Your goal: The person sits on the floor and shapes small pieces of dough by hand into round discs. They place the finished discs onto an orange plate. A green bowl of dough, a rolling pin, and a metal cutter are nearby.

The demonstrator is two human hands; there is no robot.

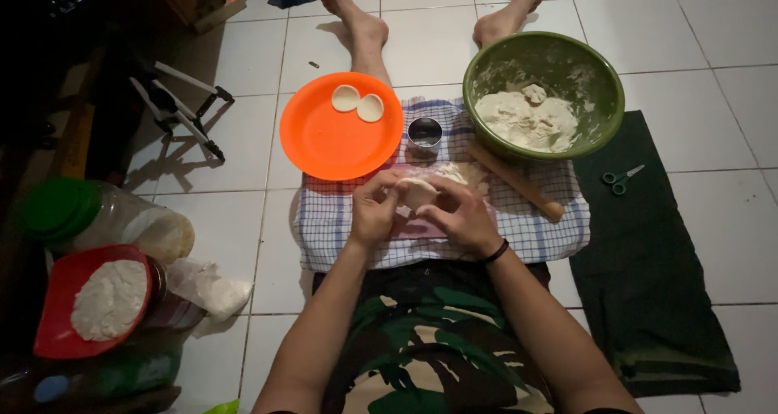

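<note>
Checkered cloth [535, 228]: both hands' fingers [387, 189] half-hide dough piece [416, 192].

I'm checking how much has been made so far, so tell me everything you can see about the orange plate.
The orange plate is round, smooth and looks like plastic, with a shallow raised rim. It lies flat, partly on the white tiled floor and partly over the top left corner of the checked cloth, beside a small metal cup. Two small pale dough rounds lie side by side near its far edge; the rest of its surface is bare. Neither hand touches it.
</note>
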